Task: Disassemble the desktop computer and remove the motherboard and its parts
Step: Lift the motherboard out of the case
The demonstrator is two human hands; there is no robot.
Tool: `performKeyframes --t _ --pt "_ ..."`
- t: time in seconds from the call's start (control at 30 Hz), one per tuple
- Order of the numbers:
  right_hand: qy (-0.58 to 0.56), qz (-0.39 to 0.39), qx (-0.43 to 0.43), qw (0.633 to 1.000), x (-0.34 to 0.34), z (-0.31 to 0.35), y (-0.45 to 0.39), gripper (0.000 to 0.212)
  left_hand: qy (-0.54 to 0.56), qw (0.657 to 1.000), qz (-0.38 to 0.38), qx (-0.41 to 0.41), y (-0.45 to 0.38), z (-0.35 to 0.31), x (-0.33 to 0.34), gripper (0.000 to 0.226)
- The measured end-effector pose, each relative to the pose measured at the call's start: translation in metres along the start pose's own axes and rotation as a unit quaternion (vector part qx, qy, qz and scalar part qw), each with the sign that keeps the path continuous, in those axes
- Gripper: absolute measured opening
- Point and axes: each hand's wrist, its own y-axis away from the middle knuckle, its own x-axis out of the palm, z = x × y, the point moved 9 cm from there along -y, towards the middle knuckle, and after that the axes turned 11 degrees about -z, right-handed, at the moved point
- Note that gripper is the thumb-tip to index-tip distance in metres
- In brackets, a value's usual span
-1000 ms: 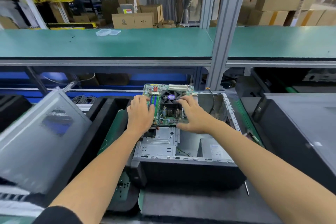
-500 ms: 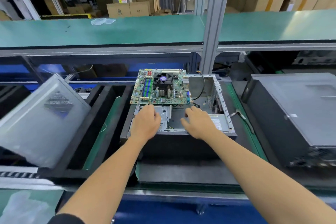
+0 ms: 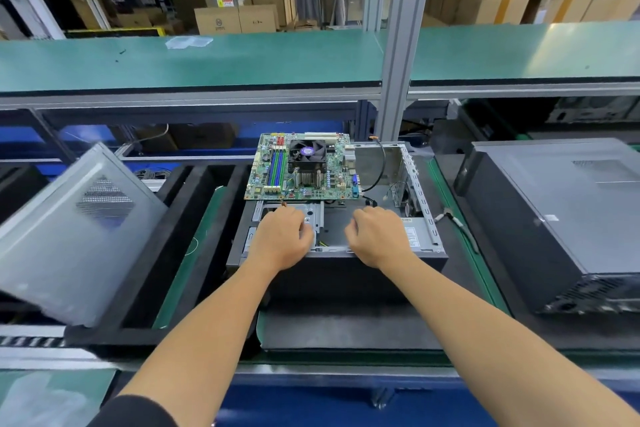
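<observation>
Motherboard, green with black fan cooler (image 3: 303,166), lies tilted across the grey steel case (image 3: 420,198), far end, freeing the bay. My left hand (image 3: 282,239) and right hand (image 3: 375,237) hover loosely curled, holding nothing, over the near rim, apparently for reaching remaining parts.

No print resolves — the cardboard boxes' (image 3: 235,19) marks and the case's white sticker (image 3: 412,236) blur.
</observation>
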Motion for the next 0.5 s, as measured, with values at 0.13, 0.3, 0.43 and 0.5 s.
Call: performKeyframes --t 0.13,0.3,0.43,0.5 --pt "-0.003 -0.008 -0.007 1.0 -0.001 0.0 -0.001 0.027 -0.008 1.0 -0.006 -0.008 -0.003 0.001 -0.001 0.027" --pt "-0.001 -0.013 -0.007 1.0 0.001 -0.003 -0.007 0.026 -0.011 1.0 -0.005 -0.011 -0.007 0.003 0.001 0.028" --pt "-0.004 -0.013 -0.006 1.0 0.004 -0.006 -0.013 0.026 -0.014 1.0 -0.003 -0.011 -0.013 0.005 0.004 0.029" --pt "-0.004 -0.012 -0.004 1.0 0.007 -0.008 -0.018 0.025 -0.016 1.0 -0.003 -0.012 -0.017 0.007 0.006 0.028"
